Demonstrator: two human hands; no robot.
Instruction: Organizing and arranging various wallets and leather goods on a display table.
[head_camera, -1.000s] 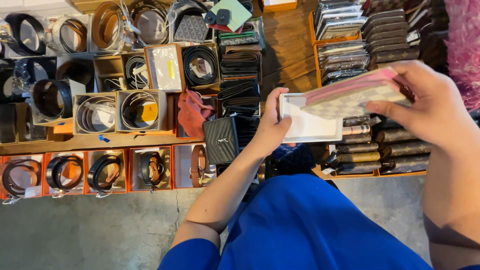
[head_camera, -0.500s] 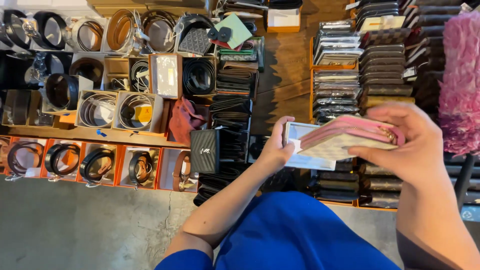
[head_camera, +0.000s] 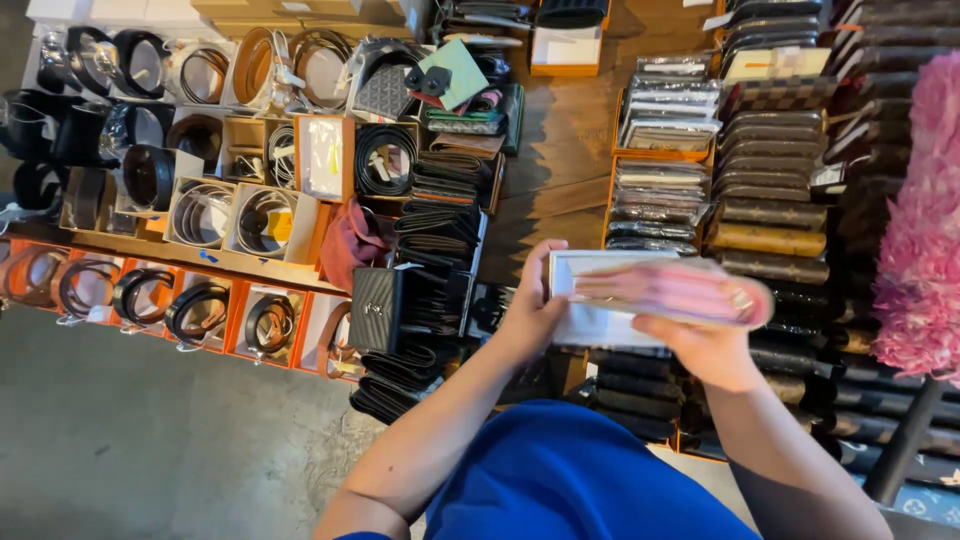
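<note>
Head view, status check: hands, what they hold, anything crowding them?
Left hand grips white box at its edge. Right hand holds pink wallet over the box, blurred. Stacked wallets and boxed belts beyond, not touching.

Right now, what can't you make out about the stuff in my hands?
Head view only:
- Pink wallet: motion-blurred, details unreadable.
- White box: contents hidden by the wallet and right hand.
- Left hand: fingers behind the box.
- Pink duster: cut off by right edge.
</note>
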